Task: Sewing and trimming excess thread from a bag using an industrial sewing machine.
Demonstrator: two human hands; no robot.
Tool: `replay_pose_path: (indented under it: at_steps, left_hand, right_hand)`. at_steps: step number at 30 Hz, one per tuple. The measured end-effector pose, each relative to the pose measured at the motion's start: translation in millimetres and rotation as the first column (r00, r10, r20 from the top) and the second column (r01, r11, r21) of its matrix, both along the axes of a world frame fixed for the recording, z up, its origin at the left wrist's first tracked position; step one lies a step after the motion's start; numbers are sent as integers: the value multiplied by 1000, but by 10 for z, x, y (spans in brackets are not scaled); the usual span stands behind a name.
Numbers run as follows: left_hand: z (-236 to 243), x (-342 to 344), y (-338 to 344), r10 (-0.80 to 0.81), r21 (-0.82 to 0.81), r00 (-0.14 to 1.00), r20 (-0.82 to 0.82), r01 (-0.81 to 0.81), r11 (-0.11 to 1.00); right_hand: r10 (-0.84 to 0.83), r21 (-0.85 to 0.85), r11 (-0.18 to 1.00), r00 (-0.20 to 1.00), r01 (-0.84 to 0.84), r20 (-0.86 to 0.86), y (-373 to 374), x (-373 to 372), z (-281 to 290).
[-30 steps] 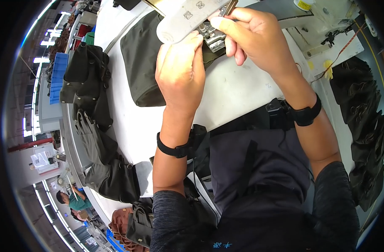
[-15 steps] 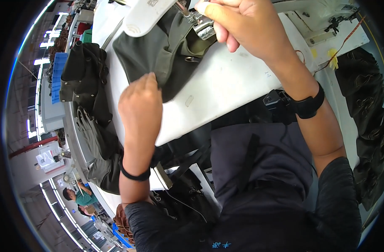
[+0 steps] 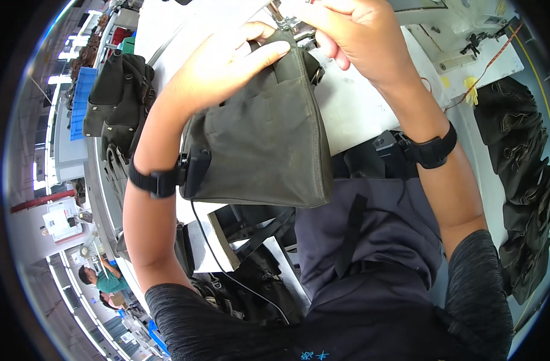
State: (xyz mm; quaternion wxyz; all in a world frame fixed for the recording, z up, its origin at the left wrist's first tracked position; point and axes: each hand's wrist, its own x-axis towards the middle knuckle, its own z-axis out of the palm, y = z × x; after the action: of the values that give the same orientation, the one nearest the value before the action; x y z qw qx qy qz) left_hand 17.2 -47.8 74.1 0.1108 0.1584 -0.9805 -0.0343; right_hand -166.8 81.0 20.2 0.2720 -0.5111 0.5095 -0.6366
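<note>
A dark olive fabric bag point(image 3: 260, 147) hangs over the near edge of the white sewing machine table point(image 3: 353, 120), its flat pocketed side towards me. My left hand point(image 3: 239, 60) grips the bag's upper edge, thumb on top, close to the metal needle and presser foot parts point(image 3: 281, 15) of the sewing machine. Just right of those parts, my right hand point(image 3: 359, 36) is closed with its fingertips pinched together. Whatever lies in that pinch is hidden. A small metal fitting point(image 3: 317, 75) shows at the bag's right edge.
More dark bags point(image 3: 121, 90) are stacked along the left side. A row of dark bag pieces point(image 3: 515, 174) hangs at the right. A blue crate point(image 3: 82, 102) stands farther left, and a person in a green top point(image 3: 109, 277) is at work in the background. A black cable point(image 3: 227, 274) runs below my left wrist.
The bag has been turned and drawn towards me, so its flat side now faces up. My left hand moved up to its edge by the needle. My right hand stayed beside the machine.
</note>
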Motion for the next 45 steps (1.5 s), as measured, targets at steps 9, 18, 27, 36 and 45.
replay_pose_path:
  at_steps: [9,18,27,36,45]
  left_hand:
    - [-411,71,-120,266,702,942,-206,-47,710]
    - [-378,105,-193,36,345,962,-272,63,936]
    - [-464,63,-49,285,808,883,-372,157,568]
    - [-634,135,-407,374,978,921,-106,29,208]
    - [-523,-26,-421,213,887,975,-61,-44,459]
  right_hand:
    - [-113,0,994,993,113,19,23,72,39]
    - [-111,29,993,994,111,-7,-52,48,-111]
    - [-145,-267,963,919,45,-367,1063,209,428]
    - [-293,-857,504,913,-107,-286,1608,795,793]
    - [-138,-393,905,759,-164,-636,2309,53,1167]
